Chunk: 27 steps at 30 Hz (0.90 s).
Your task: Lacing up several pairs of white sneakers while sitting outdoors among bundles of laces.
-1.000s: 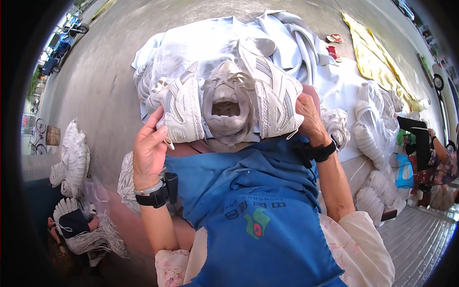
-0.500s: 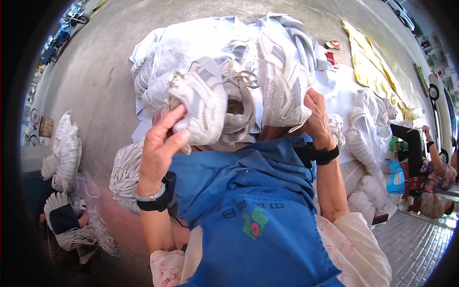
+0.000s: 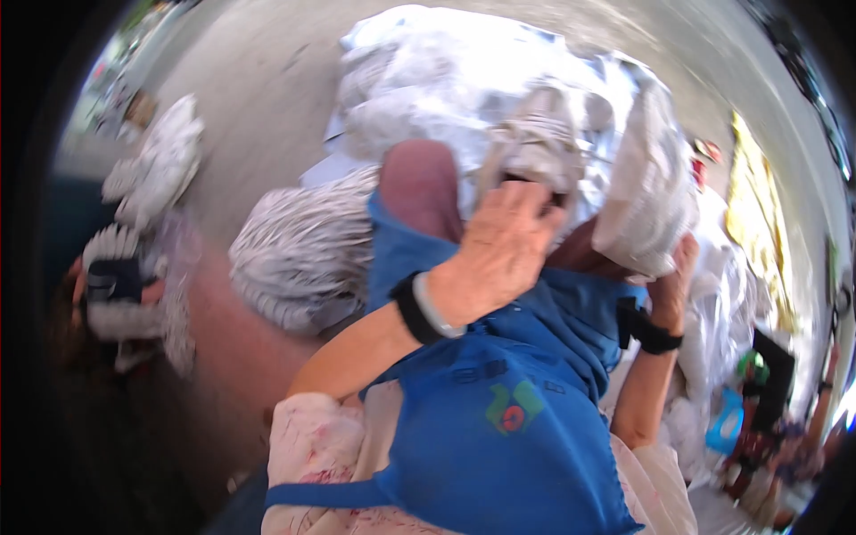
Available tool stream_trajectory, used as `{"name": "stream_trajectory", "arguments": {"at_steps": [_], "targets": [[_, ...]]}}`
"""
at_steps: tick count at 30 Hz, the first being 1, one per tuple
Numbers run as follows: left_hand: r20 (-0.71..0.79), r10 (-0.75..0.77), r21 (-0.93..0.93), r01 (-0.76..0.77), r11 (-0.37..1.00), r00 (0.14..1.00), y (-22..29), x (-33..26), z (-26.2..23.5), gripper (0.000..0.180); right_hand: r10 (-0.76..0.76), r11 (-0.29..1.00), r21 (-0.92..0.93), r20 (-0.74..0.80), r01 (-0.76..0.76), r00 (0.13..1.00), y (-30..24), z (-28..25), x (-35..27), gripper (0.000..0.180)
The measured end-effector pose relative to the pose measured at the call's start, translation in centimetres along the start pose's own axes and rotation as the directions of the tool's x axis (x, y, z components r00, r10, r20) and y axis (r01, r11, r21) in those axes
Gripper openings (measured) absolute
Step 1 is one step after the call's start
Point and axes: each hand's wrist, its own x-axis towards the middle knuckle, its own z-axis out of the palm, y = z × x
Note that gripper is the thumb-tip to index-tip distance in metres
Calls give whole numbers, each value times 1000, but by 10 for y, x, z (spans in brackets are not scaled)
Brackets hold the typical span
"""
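Right now, from the head camera, my left hand is closed loosely over the grey-white shoe, fingers curled on its opening, so the shoe sits just above and against my palm. It is blurred; its long axis seems to run away from me, opening toward me. My right hand grips a second white shoe from below, which stands nearly upright. Two shoes in hand; more lie heaped on the white sheet and floor. A blue apron covers my lap.
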Motion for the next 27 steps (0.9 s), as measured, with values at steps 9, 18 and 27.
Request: {"name": "stream_trajectory", "arguments": {"at_steps": [9, 18, 27], "targets": [[-187, -21, 87, 38, 995, 982, 13, -26, 17, 17, -13, 895, -429, 240, 118, 971, -35, 6, 9, 31], [-174, -312, -545, 173, 820, 934, 0, -42, 35, 32, 46, 807, -574, 294, 139, 955, -62, 49, -1, 39], [-372, -425, -525, 190, 829, 825, -11, -50, -5, 66, -29, 587, -762, 316, 272, 948, -67, 74, 5, 42]]}}
